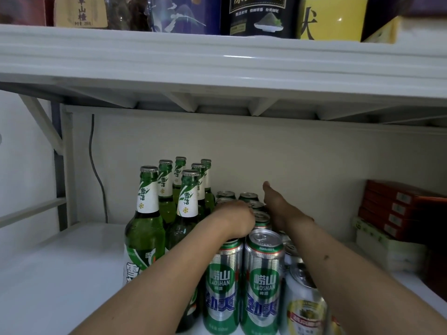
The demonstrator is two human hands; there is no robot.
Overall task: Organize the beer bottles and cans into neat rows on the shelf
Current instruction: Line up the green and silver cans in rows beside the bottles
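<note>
Several green beer bottles [186,204] with white neck labels stand in two rows left of centre on the white shelf [60,274]. To their right, green and silver Laoshan cans [263,281] stand in rows running back to the wall. My left hand [235,220] lies curled over the top of a can in the left can row. My right hand [278,204] reaches further back along the right side of the cans, fingers extended; what it touches is hidden. White and red cans [306,308] stand at the front right.
A stack of red boxes [399,209] on pale boxes [387,250] fills the shelf's right end. The upper shelf [217,59] hangs low overhead, loaded with packages. A black cable [96,170] runs down the back wall at the left.
</note>
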